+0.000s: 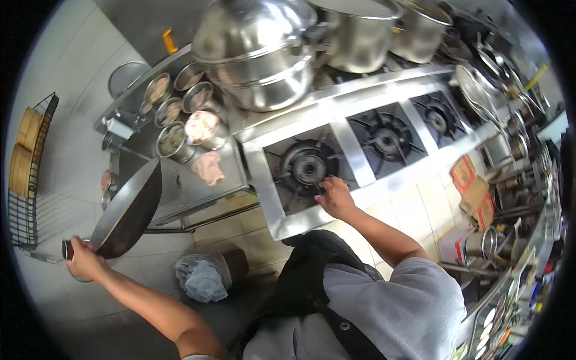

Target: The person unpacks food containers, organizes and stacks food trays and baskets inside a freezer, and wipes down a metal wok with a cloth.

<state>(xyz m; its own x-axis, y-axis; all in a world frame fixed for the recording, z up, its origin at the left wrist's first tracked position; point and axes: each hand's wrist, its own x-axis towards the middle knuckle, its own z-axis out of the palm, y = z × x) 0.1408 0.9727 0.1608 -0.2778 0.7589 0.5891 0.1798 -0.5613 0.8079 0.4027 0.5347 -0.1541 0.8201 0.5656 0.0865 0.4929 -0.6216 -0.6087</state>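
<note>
A dark wok, tilted on its side, hangs at the left, held by its handle in my left hand. My left fingers are wrapped round that handle. Over the near edge of the left burner is my right hand, its fingertips at the burner's metal grate. Those fingers look bent, and whether they grip the grate is too small to tell. The steel stove frame runs round the burner. No pot stands on this burner.
Large steel pots line the back of the stove. Small metal bowls of food and a pink cloth sit on the left counter. A bin with a plastic bag stands below. Utensils crowd the right side.
</note>
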